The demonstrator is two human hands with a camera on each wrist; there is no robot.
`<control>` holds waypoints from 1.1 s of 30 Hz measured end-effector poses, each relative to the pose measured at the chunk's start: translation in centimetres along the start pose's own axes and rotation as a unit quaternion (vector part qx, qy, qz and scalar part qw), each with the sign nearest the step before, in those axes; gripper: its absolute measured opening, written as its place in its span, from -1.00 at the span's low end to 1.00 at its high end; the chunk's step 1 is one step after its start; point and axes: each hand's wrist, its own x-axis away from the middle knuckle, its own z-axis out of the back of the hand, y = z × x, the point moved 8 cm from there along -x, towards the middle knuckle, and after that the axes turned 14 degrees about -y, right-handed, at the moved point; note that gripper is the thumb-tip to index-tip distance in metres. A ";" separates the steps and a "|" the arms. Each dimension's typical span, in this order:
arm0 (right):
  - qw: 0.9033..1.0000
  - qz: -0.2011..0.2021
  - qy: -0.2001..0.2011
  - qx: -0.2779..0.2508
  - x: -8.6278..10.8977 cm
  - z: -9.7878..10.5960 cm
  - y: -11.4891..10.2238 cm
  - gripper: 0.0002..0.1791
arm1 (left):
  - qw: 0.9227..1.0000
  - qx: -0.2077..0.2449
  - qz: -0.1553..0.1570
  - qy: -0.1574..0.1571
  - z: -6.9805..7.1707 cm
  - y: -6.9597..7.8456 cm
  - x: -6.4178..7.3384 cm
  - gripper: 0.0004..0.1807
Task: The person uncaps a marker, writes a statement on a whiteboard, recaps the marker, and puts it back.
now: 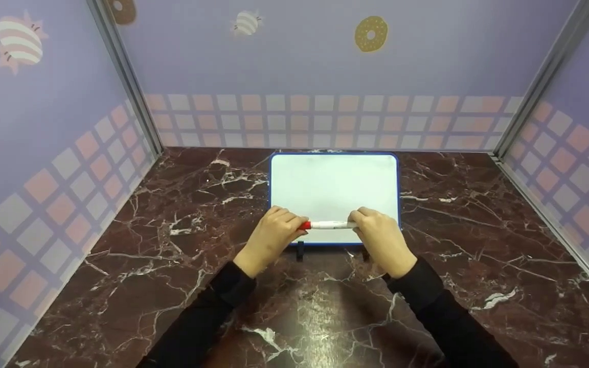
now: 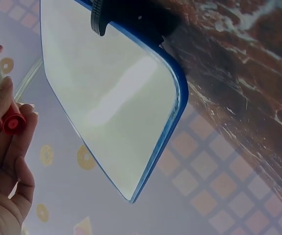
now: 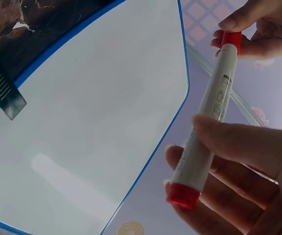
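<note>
A white marker (image 1: 327,225) with a red cap is held level between both hands, in front of a small whiteboard (image 1: 334,191) with a blue frame. My left hand (image 1: 272,232) pinches the red cap (image 2: 12,120) between thumb and fingers. The barrel's other end is gripped by my right hand (image 1: 379,237); in the right wrist view its thumb lies along the white barrel (image 3: 214,98), fingers behind, near the red end plug (image 3: 183,196). The cap still sits on the barrel. No writing shows on the board.
The whiteboard stands on black feet (image 1: 300,251) on a dark red marbled table (image 1: 197,286). Purple walls with pink and white checks (image 1: 299,120) enclose the table at the back and both sides.
</note>
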 end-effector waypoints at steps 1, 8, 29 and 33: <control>1.000 -0.002 0.000 -0.003 0.0 0.0 0.2 -0.86 | 1.000 0.003 0.003 0.000 0.1 -0.2 0.0 -0.73; 0.999 -0.031 -0.001 -0.013 0.0 0.6 2.0 -0.83 | 0.998 0.041 0.051 0.002 0.6 -3.0 0.5 -0.74; 0.996 -0.079 -0.017 -0.027 0.3 1.5 4.3 -0.81 | 0.919 0.005 0.368 -0.144 -3.3 -14.3 6.5 -0.70; 0.996 -0.081 -0.020 -0.023 0.3 1.6 4.4 -0.81 | 0.892 0.036 0.410 -0.189 -4.5 -15.4 7.8 -0.71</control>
